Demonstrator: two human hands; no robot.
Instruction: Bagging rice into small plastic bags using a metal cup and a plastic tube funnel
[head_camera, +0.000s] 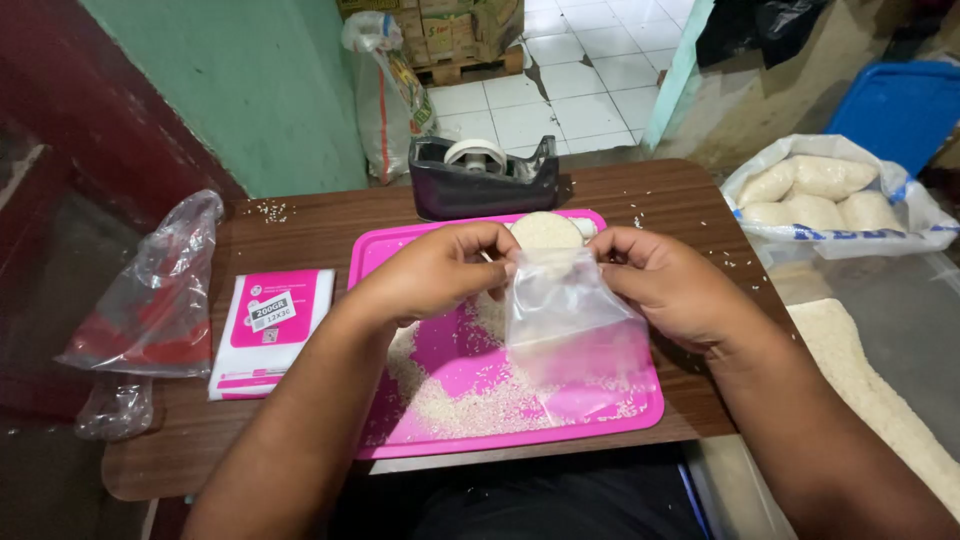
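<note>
My left hand (435, 272) and my right hand (665, 280) pinch the top edge of a small clear plastic bag (575, 320) from either side, holding it upright over a pink tray (400, 440). The bag looks empty. Loose white rice (450, 405) is scattered across the tray, mostly at its front left. Behind the bag, at the tray's far edge, stands a round cup heaped with rice (545, 230).
A dark tape dispenser (480, 180) sits at the table's far edge. A pink-and-white pack of bags (270, 330) lies left of the tray, a crumpled clear bag (160, 300) further left. A sack with filled rice packets (830, 195) stands at the right, with a sack of loose rice (870, 385) below it.
</note>
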